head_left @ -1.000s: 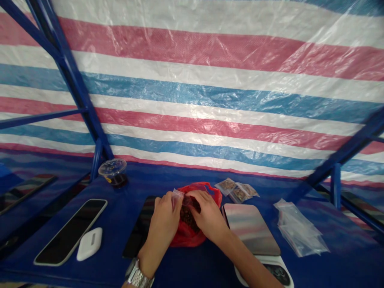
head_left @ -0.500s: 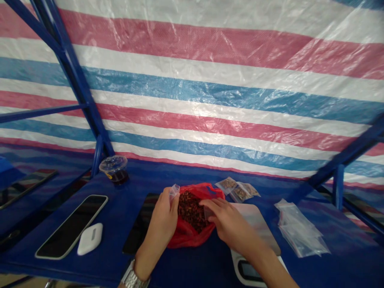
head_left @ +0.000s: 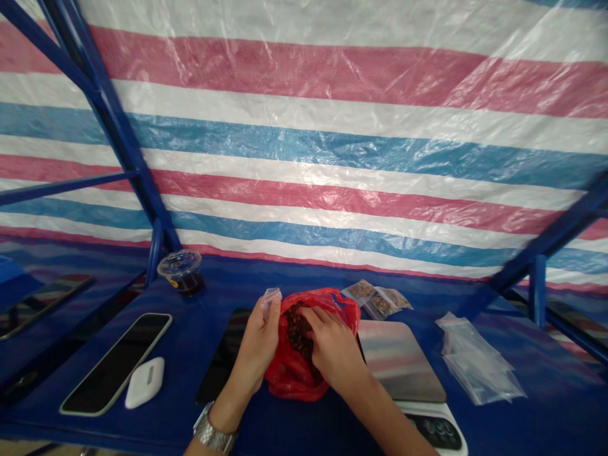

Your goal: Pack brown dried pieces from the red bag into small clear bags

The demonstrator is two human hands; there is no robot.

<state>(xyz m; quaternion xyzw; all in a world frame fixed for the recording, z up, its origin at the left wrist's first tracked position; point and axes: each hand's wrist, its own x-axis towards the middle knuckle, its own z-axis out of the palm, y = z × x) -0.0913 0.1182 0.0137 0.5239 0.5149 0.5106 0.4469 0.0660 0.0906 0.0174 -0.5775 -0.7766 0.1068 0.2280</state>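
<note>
Head view, and here's the action at the centre of the blue table [head_left: 285,430]! The left hand [head_left: 256,345] is pinched firmly around a small clear zip bag [head_left: 272,299], fingers and thumb together, with the bag's top poking up just above the fingertips. Right beside it, the right hand [head_left: 335,351] sits at the mouth of a red plastic bag [head_left: 289,377], its fingers [head_left: 311,315] curled down over a heap of dark brown pieces [head_left: 298,335]. Are those fingers clamped on anything? Can't tell from here, the hand hides it! The pieces stay inside the red bag, which lies on a dark tablet [head_left: 218,354].

Around them, a silver wristwatch [head_left: 213,434] on the left wrist. To the right, a digital kitchen scale [head_left: 401,361] sits just beside the red bag, with at least 2 filled sachets [head_left: 375,301] behind it and a stack of clear zip bags [head_left: 475,361] further right. Over on the left: a smartphone [head_left: 116,364], a white earbud case [head_left: 145,382] and a lidded plastic cup [head_left: 181,272]. Behind it all, a striped tarpaulin [head_left: 304,126] on a blue steel frame [head_left: 109,120]!
</note>
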